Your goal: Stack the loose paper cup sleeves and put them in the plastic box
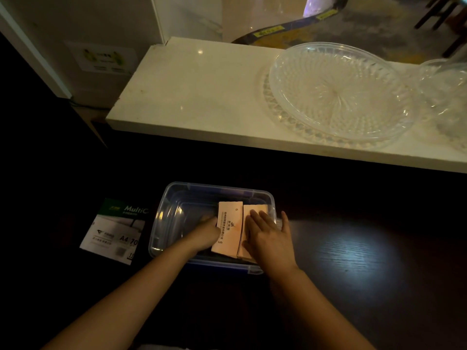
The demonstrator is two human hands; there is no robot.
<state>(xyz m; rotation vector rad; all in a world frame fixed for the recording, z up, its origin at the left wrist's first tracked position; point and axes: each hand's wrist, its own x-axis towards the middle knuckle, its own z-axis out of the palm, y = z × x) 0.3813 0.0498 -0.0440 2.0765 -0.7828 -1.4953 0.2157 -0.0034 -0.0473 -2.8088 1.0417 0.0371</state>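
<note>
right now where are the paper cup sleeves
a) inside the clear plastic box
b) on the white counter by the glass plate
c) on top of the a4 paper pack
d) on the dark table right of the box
a: two stacks of paper cup sleeves sit side by side inside the clear plastic box, with the left hand and right hand on them.

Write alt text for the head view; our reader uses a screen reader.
Two bare hands, left hand and right hand, press two stacks of paper cup sleeves into a clear plastic box on a dark table, beside an A4 paper pack.
</note>
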